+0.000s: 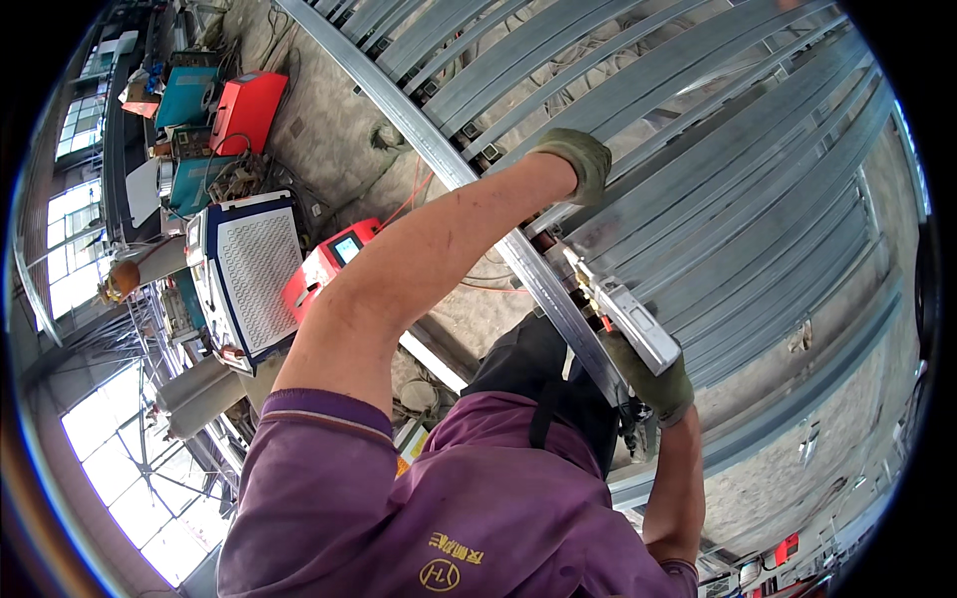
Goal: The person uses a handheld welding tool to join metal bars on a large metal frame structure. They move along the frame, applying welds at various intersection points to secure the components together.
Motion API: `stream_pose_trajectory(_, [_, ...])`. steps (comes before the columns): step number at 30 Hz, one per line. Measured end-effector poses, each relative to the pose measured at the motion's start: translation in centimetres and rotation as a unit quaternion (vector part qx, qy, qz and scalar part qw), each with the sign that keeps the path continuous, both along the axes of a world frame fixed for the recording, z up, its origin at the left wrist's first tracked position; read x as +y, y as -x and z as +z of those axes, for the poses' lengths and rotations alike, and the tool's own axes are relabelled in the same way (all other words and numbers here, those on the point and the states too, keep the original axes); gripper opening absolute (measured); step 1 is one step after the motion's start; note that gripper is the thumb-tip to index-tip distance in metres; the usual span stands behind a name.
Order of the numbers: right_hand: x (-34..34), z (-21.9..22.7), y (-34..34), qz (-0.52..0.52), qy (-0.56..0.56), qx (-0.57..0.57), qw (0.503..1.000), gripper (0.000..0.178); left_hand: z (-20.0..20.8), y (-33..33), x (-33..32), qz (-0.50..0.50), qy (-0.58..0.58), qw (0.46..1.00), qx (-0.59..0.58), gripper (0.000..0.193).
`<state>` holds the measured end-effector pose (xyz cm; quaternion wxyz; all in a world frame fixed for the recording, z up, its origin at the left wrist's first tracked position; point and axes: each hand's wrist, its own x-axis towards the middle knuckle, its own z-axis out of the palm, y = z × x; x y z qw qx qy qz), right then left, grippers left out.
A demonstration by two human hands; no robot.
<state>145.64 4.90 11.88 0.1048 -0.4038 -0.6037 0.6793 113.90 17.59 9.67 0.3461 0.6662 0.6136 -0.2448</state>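
My right hand point(653, 381), in an olive work glove, is wrapped around the grip of a handheld welding gun point(641, 327) with a silver, boxy body. The gun's nozzle points away from me, toward the joint at a long steel rail point(449, 164). My left hand point(580, 166), gloved too, reaches across the rail with its fingers curled down over a grey steel tube point(623, 189); the fingertips are mostly hidden. Several parallel steel tubes and slats run off to the upper right from the rail.
To the left stand a white-and-blue machine point(251, 269) with a perforated panel and a red unit point(329, 261) with a small screen. Farther back are a red box point(249, 112) and teal machines point(186, 92). Cables lie on the concrete floor, including an orange cable point(412, 187) near the rail.
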Motion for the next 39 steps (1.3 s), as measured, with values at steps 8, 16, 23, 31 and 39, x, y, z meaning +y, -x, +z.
stream_pose_trajectory(8, [-2.0, 2.8, -4.9, -0.106, 0.029, -0.052, 0.993, 0.024, 3.5, 2.6, -3.8, 0.242, -0.057, 0.968, -0.046, 0.049])
stream_pose_trajectory(16, [-6.1, 3.9, -8.9, -0.119, -0.015, -0.073, 0.990, 0.022, 1.8, 11.6, -19.0, 0.036, -0.197, 0.977, 0.066, 0.038])
stream_pose_trajectory(23, [-10.1, 4.4, -11.2, -0.140, -0.058, -0.048, 0.987, 0.018, 6.3, 9.4, -16.9, 0.324, -0.202, 0.924, 0.030, 0.038])
stream_pose_trajectory(31, [-9.5, 5.3, -6.0, -0.125, -0.062, -0.017, 0.990, 0.019, 4.9, 10.3, -6.9, 0.180, -0.176, 0.968, 0.024, 0.047])
stream_pose_trajectory(39, [-3.9, 8.0, 4.1, -0.078, 0.013, -0.106, 0.991, 0.028, 0.8, 8.9, 0.3, 0.062, -0.074, 0.995, 0.001, 0.052])
